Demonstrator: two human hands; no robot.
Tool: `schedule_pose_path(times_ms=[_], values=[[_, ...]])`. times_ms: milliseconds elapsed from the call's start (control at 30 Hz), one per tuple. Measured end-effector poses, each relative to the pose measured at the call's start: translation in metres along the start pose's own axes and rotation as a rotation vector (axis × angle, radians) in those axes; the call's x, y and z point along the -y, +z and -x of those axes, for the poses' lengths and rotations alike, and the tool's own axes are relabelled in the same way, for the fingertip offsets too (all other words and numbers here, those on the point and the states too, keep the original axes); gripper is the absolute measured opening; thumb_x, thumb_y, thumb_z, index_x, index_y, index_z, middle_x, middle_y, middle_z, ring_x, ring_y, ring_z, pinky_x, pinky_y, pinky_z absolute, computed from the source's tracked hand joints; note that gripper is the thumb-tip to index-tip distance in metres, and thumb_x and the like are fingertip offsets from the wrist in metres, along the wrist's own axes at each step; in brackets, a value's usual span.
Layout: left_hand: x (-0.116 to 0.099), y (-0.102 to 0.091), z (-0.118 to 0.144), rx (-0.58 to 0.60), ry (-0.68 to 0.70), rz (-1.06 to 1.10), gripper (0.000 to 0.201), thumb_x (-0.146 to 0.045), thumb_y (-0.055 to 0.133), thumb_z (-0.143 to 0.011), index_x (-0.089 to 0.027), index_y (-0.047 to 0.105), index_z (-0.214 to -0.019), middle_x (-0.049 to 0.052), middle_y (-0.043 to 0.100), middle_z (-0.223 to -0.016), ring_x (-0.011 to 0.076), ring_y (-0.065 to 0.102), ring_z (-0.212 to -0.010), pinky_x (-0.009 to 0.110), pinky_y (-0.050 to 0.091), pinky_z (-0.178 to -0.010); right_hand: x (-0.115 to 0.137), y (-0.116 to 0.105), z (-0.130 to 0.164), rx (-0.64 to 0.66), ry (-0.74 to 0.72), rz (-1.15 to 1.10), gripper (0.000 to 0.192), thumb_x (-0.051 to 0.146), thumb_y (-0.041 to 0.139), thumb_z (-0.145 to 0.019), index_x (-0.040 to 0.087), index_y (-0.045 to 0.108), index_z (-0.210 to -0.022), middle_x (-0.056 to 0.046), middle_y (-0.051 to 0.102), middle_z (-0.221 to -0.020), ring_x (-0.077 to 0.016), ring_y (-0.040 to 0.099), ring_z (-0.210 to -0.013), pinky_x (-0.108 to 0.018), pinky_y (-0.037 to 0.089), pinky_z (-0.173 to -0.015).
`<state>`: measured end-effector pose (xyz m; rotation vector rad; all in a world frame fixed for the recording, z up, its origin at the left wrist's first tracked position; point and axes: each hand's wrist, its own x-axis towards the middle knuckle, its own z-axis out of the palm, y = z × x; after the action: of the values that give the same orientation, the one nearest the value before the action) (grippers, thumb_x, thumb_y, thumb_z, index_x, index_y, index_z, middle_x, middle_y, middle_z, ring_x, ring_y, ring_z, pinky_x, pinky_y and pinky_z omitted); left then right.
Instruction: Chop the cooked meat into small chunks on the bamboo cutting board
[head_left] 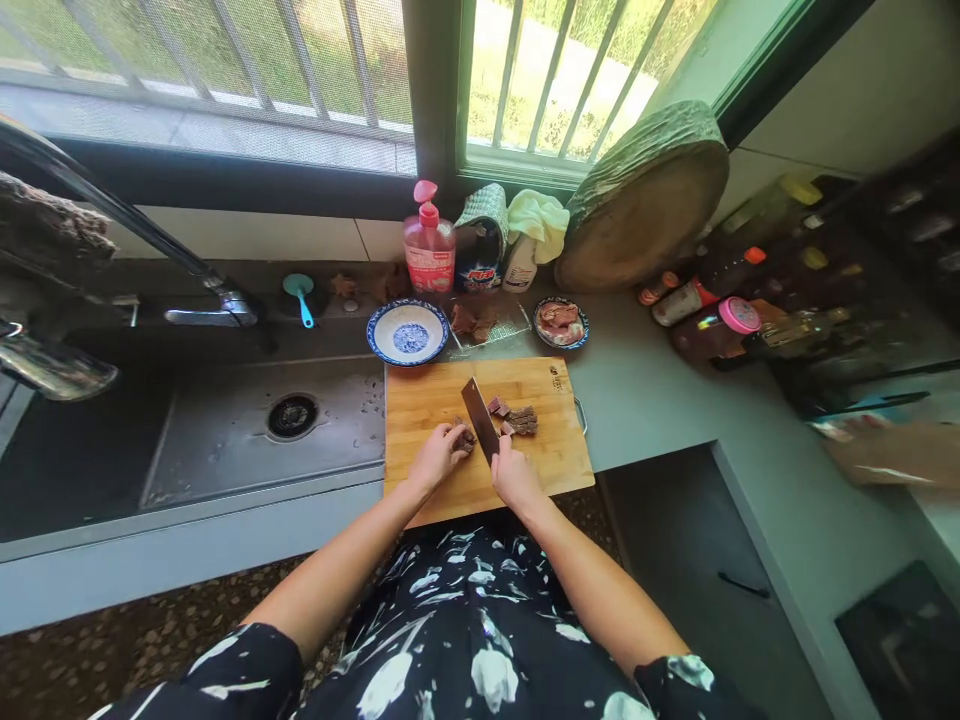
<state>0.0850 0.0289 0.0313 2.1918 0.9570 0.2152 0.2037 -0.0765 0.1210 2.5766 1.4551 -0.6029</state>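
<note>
My right hand (516, 476) is wrapped round the handle of a cleaver (481, 420), whose blade points up and to the left over the wooden cutting board (424, 400). Just left of the blade, the fingers of my left hand (437, 457) are curled down on a piece of dark brown meat (465, 438), partly hidden under them. Several cut pieces of the same meat (522, 420) lie to the right of the blade. Behind the board are a blue-and-white plate (376, 336), more brown meat (474, 320) on clear plastic, and a small dish (584, 340) holding pale pink meat.
A steel sink (225, 440) with a faucet (210, 316) lies to the left. A pink pump bottle (430, 250) and other cleaning bottles stand by the window. A thick round wooden block (645, 215) leans behind the counter, and several bottles and jars (720, 320) crowd the right.
</note>
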Motion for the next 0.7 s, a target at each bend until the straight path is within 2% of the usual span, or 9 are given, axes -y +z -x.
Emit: schedule_pose_path(times_ms=[100, 300, 500, 700], values=[[0.005, -0.004, -0.004, 0.048, 0.047, 0.014, 0.040, -0.022, 0.060, -0.074, -0.025, 0.055, -0.114, 0.006, 0.054, -0.105, 0.0192, 0.055, -0.095, 0.029, 0.045, -0.082, 0.001, 0.001, 0.003, 0.011, 0.005, -0.022, 0.026, 0.026, 0.035, -0.089, 0.013, 0.038, -0.112, -0.012, 0.063, -0.080, -0.0229, 0.063, -0.074, -0.031, 0.044, -0.065], [0.013, -0.002, -0.006, 0.025, 0.150, 0.120, 0.038, -0.023, 0.059, -0.073, -0.024, 0.055, -0.112, 0.005, 0.056, -0.102, 0.0162, 0.055, -0.092, 0.028, 0.046, -0.083, 0.003, 0.002, -0.003, 0.042, -0.012, -0.065, 0.024, 0.027, 0.033, -0.089, 0.014, 0.037, -0.110, -0.012, 0.063, -0.082, -0.0233, 0.063, -0.074, -0.031, 0.043, -0.064], [0.020, 0.004, -0.009, 0.021, 0.165, 0.120, 0.036, -0.026, 0.059, -0.075, -0.022, 0.055, -0.110, 0.005, 0.060, -0.099, 0.0162, 0.057, -0.091, 0.027, 0.046, -0.083, -0.001, 0.001, -0.004, 0.064, -0.040, -0.079, 0.022, 0.026, 0.036, -0.088, 0.013, 0.038, -0.106, -0.013, 0.063, -0.083, -0.0235, 0.063, -0.075, -0.029, 0.042, -0.062], [0.020, 0.001, -0.013, 0.040, 0.141, 0.121, 0.034, -0.025, 0.061, -0.073, -0.020, 0.058, -0.106, 0.005, 0.064, -0.097, 0.0159, 0.059, -0.087, 0.028, 0.046, -0.082, -0.012, 0.003, 0.016, 0.158, -0.054, -0.075, 0.023, 0.024, 0.037, -0.087, 0.012, 0.038, -0.107, -0.015, 0.062, -0.084, -0.0239, 0.062, -0.076, -0.030, 0.042, -0.062]])
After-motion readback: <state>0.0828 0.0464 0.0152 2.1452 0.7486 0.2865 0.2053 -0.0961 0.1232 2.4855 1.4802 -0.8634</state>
